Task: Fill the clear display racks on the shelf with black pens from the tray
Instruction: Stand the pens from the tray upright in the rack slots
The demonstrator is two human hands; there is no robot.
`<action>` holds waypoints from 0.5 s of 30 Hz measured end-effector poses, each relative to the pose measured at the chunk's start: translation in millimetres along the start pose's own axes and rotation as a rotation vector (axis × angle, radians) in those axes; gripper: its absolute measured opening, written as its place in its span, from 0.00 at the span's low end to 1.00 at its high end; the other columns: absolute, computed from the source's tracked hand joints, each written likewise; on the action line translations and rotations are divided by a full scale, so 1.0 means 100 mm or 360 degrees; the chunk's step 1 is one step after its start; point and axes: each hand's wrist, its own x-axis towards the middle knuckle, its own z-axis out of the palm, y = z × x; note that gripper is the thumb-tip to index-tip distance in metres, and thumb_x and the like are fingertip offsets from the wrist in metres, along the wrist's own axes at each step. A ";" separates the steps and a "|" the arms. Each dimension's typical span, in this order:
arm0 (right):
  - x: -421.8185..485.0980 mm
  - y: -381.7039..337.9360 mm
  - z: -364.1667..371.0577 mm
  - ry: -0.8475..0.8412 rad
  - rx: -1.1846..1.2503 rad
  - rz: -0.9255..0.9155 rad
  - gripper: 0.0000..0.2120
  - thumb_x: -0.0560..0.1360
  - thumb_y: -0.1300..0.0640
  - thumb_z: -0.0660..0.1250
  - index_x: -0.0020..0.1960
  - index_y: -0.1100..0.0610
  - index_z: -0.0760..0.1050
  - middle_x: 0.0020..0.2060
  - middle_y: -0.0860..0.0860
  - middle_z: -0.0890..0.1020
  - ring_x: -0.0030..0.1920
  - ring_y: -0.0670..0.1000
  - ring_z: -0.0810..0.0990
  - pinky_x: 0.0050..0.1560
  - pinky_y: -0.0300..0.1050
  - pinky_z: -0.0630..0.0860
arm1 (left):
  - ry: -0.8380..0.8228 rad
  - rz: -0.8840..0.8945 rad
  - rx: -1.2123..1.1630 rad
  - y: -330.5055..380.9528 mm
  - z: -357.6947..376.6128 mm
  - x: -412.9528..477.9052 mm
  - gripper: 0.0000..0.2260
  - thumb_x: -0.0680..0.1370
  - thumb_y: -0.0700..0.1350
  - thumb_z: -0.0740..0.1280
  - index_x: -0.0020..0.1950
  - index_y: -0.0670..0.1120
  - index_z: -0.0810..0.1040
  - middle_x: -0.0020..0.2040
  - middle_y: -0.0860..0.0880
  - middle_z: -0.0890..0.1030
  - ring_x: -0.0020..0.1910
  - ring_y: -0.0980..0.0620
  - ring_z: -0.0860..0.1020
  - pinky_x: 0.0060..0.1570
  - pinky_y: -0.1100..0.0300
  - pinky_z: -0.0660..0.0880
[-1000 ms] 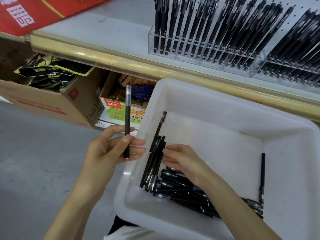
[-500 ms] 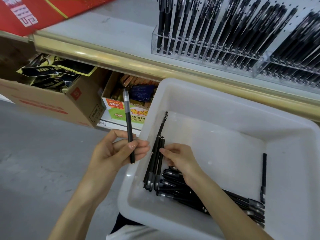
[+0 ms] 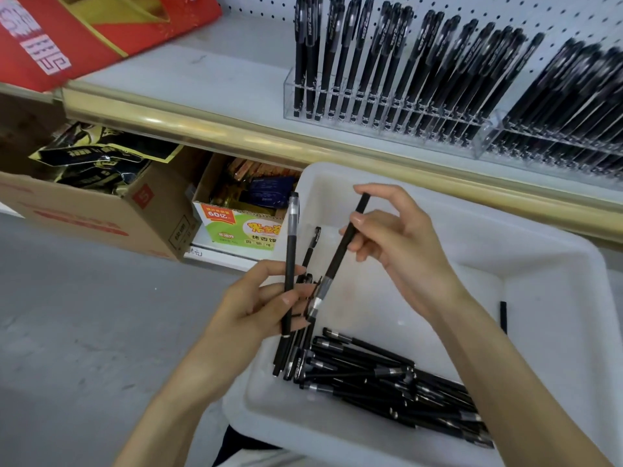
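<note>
A white plastic tray [image 3: 546, 298] sits below the shelf edge with a heap of black pens [image 3: 381, 375] in its near left corner. My left hand [image 3: 259, 308] pinches one black pen [image 3: 290, 251] upright at the tray's left rim. Over the tray, my right hand [image 3: 394, 237] holds a second black pen [image 3: 340, 254] tilted, its clear cap end pointing down toward my left hand. On the shelf stand two clear display racks [image 3: 381, 126] packed with upright black pens [image 3: 404, 69].
A gold shelf edge [image 3: 202, 129] runs across above the tray. Open cardboard boxes [image 3: 101, 210] with packaged goods stand on the grey floor under the shelf at left. A red box [image 3: 67, 32] lies on the shelf's left end. One loose pen [image 3: 503, 315] lies at the tray's right.
My right hand has picked one pen out of the heap and lifted it above the tray. My left hand keeps its upright pen and has shifted slightly right.
</note>
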 end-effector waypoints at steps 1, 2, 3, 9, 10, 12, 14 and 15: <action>0.01 -0.05 -0.01 -0.0041 -0.0008 -0.0027 0.14 0.76 0.66 0.66 0.61 0.57 0.75 0.36 0.62 0.78 0.33 0.50 0.79 0.34 0.38 0.74 | -0.0024 -0.0018 -0.0022 0.00 0.01 0.00 0.12 0.75 0.37 0.62 0.58 0.42 0.75 0.49 0.42 0.85 0.51 0.44 0.83 0.47 0.57 0.81; 0.02 -0.08 -0.02 -0.0080 -0.0016 -0.0040 0.14 0.76 0.66 0.66 0.60 0.57 0.75 0.36 0.62 0.78 0.33 0.50 0.78 0.33 0.38 0.74 | -0.0046 -0.0035 -0.0051 0.01 0.02 -0.01 0.13 0.73 0.39 0.63 0.58 0.43 0.75 0.49 0.42 0.85 0.51 0.44 0.83 0.47 0.57 0.80; 0.02 -0.09 -0.02 -0.0111 -0.0031 -0.0042 0.13 0.76 0.67 0.66 0.59 0.58 0.76 0.36 0.62 0.78 0.33 0.50 0.78 0.33 0.38 0.74 | -0.0065 -0.0043 -0.0071 0.03 0.03 -0.01 0.15 0.72 0.41 0.63 0.58 0.43 0.76 0.49 0.42 0.85 0.51 0.44 0.83 0.47 0.57 0.80; 0.02 0.03 0.13 -0.0189 -0.0116 -0.0035 0.12 0.73 0.67 0.69 0.55 0.57 0.77 0.30 0.50 0.80 0.32 0.48 0.80 0.35 0.38 0.75 | -0.0136 -0.0053 -0.0107 0.04 0.05 -0.02 0.16 0.72 0.39 0.63 0.59 0.38 0.75 0.52 0.42 0.84 0.52 0.45 0.83 0.49 0.58 0.80; 0.01 0.05 0.16 -0.0184 -0.0086 -0.0037 0.12 0.73 0.67 0.69 0.55 0.56 0.77 0.30 0.50 0.80 0.33 0.48 0.80 0.35 0.38 0.76 | -0.0135 -0.0044 -0.0098 0.04 0.05 -0.02 0.16 0.71 0.38 0.64 0.58 0.38 0.76 0.52 0.42 0.84 0.52 0.45 0.83 0.48 0.59 0.80; 0.00 0.07 0.18 -0.0148 0.0028 -0.0010 0.12 0.74 0.65 0.69 0.56 0.57 0.76 0.33 0.53 0.82 0.35 0.49 0.82 0.37 0.38 0.77 | -0.0093 -0.0015 -0.0080 0.06 0.03 -0.03 0.15 0.70 0.37 0.65 0.56 0.37 0.78 0.50 0.40 0.84 0.49 0.44 0.84 0.45 0.60 0.80; 0.01 0.15 0.14 -0.0036 0.0133 0.0084 0.12 0.74 0.63 0.69 0.57 0.60 0.76 0.36 0.56 0.84 0.36 0.51 0.83 0.38 0.39 0.78 | 0.0032 0.0015 -0.0089 0.06 -0.04 -0.03 0.14 0.69 0.37 0.66 0.54 0.36 0.79 0.47 0.39 0.84 0.44 0.45 0.84 0.42 0.61 0.80; 0.02 0.23 0.12 0.0035 0.0147 0.0168 0.10 0.75 0.63 0.68 0.56 0.62 0.77 0.37 0.57 0.84 0.36 0.52 0.83 0.38 0.39 0.79 | 0.0103 0.0032 -0.0104 0.06 -0.09 -0.02 0.14 0.68 0.38 0.67 0.53 0.36 0.80 0.46 0.39 0.84 0.42 0.45 0.84 0.41 0.62 0.80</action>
